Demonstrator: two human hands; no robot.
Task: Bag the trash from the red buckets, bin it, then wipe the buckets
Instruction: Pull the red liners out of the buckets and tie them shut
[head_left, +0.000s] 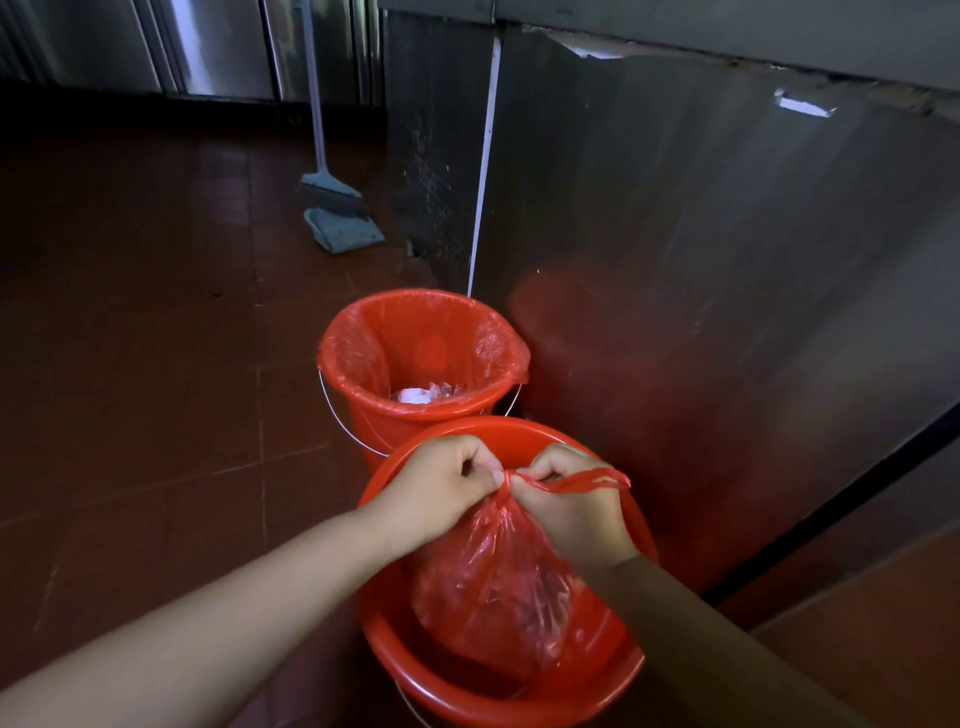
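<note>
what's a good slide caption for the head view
Both hands, left hand and right hand, knot a red trash bag over the near red bucket; the far bucket remains lined.

**Floor and what is sitting on it**

The brown tiled floor is carrying two red buckets: the near bucket is standing just in front of the far bucket. Farther back, a broom and dustpan are resting beside the steel cabinet.

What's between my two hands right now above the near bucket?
In the head view, only the twisted neck of the red bag lies between the left hand and the right hand; both pinch it above the near bucket.
</note>
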